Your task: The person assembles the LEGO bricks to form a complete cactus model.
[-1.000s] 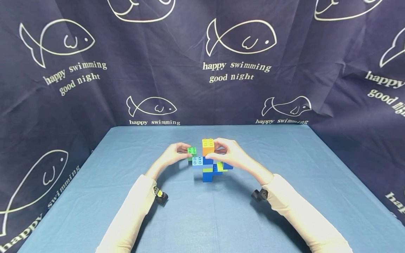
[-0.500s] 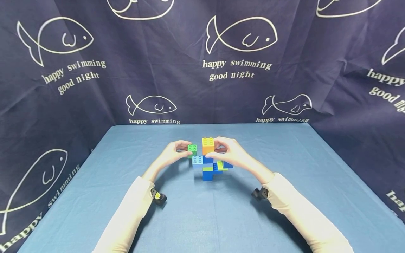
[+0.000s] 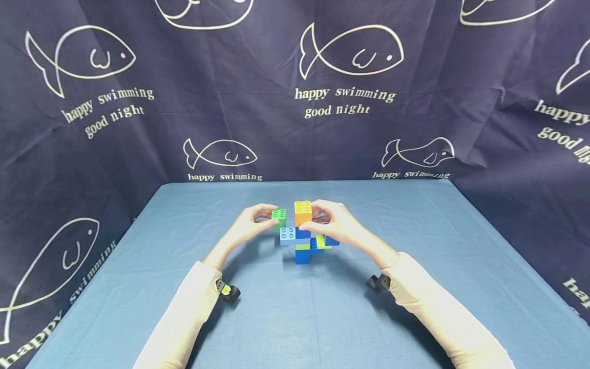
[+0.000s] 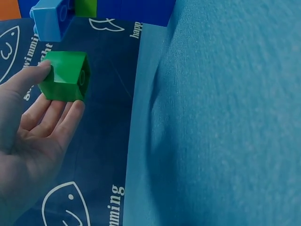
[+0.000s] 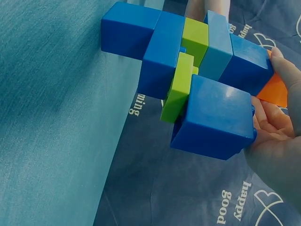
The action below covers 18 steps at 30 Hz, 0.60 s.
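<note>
In the head view my left hand pinches a green toy building brick between thumb and fingers. The left wrist view shows that green brick apart from the light-blue brick of a built structure. My right hand grips the orange brick at the top of this structure. Below the orange brick are dark-blue, light-blue and lime bricks. In the right wrist view a large blue brick on a thin lime brick juts out sideways beneath my right hand. The structure's lowest blue brick appears to stand on the table.
A blue cloth covers the table. Behind and at both sides hangs a dark-blue curtain with white fish drawings and lettering. Each wrist wears a small black camera, one on the left and one on the right.
My left hand has shifted slightly left and up with the green brick, away from the light-blue brick. The right hand and the structure have stayed in place.
</note>
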Motion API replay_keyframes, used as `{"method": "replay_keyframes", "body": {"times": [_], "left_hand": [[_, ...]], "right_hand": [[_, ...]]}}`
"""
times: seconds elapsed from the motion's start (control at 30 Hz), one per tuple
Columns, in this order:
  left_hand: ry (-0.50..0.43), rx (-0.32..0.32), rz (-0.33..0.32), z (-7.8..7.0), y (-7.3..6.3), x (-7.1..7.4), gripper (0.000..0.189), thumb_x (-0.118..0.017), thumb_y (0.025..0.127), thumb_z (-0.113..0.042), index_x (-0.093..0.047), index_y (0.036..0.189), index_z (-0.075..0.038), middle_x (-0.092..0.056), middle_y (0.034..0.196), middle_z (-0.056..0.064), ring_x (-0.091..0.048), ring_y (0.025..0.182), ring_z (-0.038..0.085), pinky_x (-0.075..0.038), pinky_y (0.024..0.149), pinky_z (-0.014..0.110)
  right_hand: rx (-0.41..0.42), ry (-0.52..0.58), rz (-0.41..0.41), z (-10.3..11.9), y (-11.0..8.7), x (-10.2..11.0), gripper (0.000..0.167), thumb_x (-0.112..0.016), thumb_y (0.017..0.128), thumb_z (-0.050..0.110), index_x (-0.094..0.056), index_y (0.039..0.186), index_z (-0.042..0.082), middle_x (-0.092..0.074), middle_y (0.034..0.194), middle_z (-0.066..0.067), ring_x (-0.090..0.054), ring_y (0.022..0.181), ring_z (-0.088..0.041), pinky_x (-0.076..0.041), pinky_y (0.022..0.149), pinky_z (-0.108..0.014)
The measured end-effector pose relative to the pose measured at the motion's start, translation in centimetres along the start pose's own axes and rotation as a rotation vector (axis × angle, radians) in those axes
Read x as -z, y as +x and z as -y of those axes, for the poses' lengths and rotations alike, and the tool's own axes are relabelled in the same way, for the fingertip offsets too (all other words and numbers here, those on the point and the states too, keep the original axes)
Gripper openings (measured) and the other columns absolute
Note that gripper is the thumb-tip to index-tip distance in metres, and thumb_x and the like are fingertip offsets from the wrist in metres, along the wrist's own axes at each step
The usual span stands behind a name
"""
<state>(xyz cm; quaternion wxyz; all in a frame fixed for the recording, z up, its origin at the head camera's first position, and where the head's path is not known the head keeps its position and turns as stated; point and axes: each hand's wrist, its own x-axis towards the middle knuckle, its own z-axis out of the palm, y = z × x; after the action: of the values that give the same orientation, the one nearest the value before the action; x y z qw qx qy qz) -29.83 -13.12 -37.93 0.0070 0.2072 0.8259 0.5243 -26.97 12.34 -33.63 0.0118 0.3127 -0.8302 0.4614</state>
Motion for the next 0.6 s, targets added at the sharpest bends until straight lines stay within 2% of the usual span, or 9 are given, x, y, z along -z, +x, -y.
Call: {"method": "replay_keyframes", "body": {"times": [0.13,0.37,0.6], "left_hand": [[-0.005,-0.025,0.0,-1.4,-0.9,0.2,0.039,-0.067,0.086,-0.009,-0.058,0.122,0.002,-0.063,0.115,0.02,-0.06,0.106,0.03,-0.051,0.088,0.035],[-0.012,-0.067,-0.034,1.2,0.1,0.2,0.039,-0.07,0.084,-0.017,-0.061,0.121,-0.007,-0.065,0.114,0.012,-0.062,0.102,0.023,-0.053,0.085,0.032],[-0.022,-0.088,-0.077,0.5,-0.3,0.2,0.038,-0.07,0.085,-0.016,-0.061,0.12,-0.006,-0.066,0.111,0.012,-0.062,0.099,0.019,-0.053,0.084,0.029]], "right_hand": [[-0.005,0.001,-0.003,0.5,-0.1,0.0,0.035,-0.077,0.078,0.02,-0.064,0.108,0.006,-0.065,0.095,-0.007,-0.061,0.09,-0.02,-0.052,0.088,-0.036],[0.013,-0.005,-0.007,-0.2,0.0,-0.1,0.035,-0.077,0.078,0.022,-0.064,0.107,0.008,-0.065,0.094,-0.006,-0.062,0.09,-0.018,-0.053,0.087,-0.035],[-0.001,-0.015,-0.004,-0.2,0.0,-0.1,0.036,-0.077,0.077,0.022,-0.064,0.108,0.008,-0.065,0.095,-0.006,-0.061,0.09,-0.018,-0.053,0.087,-0.035]]}}
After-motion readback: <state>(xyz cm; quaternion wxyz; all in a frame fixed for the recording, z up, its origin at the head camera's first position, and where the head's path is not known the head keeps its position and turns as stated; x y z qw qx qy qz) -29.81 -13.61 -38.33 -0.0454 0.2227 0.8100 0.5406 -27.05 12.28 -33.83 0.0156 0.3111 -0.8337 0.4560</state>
